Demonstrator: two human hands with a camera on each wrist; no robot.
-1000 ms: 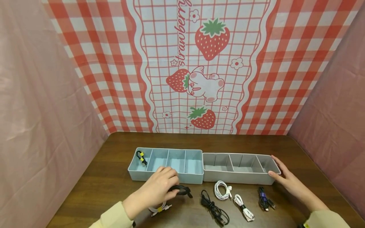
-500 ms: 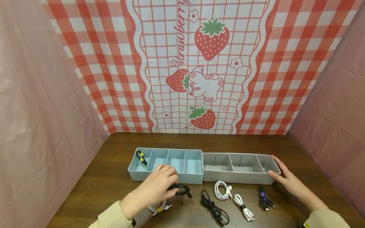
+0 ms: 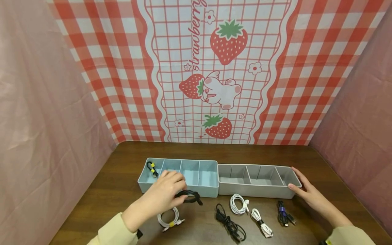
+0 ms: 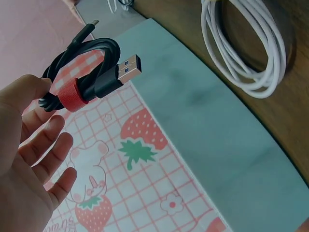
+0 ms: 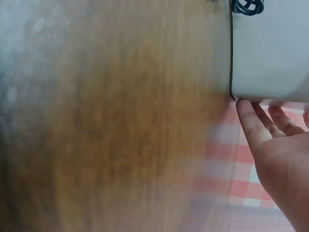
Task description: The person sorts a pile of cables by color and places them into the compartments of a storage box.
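My left hand point(image 3: 163, 190) pinches a coiled black USB cable point(image 3: 190, 193) between thumb and index finger, just in front of the light blue divided organizer box point(image 3: 206, 191). In the left wrist view, a red strap point(image 4: 73, 95) wraps this cable, its USB plug points outward, and my other fingers are loosely bent. My right hand point(image 3: 310, 195) touches the right end of the grey divided box point(image 3: 254, 191), thumb at the front corner and index finger at the back one. The right wrist view shows its fingertips against the end wall.
A short black cable with yellow ties point(image 3: 152, 168) lies in the blue box's leftmost compartment. On the table lie a white cable with a yellow tie point(image 3: 171, 224), a black cable point(image 3: 229, 224), two white cables point(image 3: 261, 223) and a purple-tied cable point(image 3: 282, 212).
My left hand has moved slightly left and up with the black USB cable, uncovering more of the yellow-tied white cable. My right hand stays at the grey box's end.
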